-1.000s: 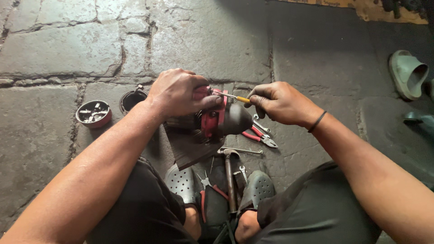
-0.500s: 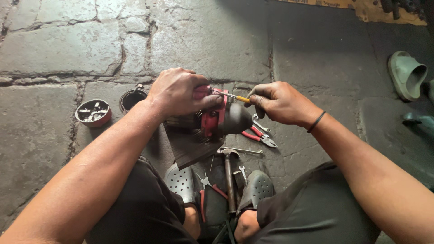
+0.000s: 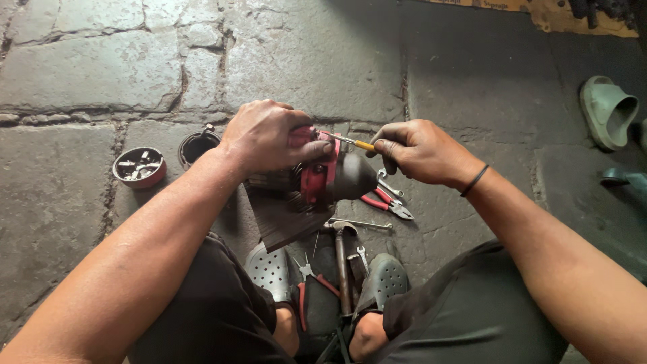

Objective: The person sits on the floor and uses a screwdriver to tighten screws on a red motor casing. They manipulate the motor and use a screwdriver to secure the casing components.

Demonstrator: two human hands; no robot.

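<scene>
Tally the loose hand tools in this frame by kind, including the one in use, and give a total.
Screwdriver, in the right hand: 1
Red-handled pliers: 2
Hammer: 1
Wrench: 1
Total: 5
The left hand steadies the red and black engine, not counted.

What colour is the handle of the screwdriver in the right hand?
Yellow; the screwdriver handle shows just ahead of the right hand in the head view.
</scene>
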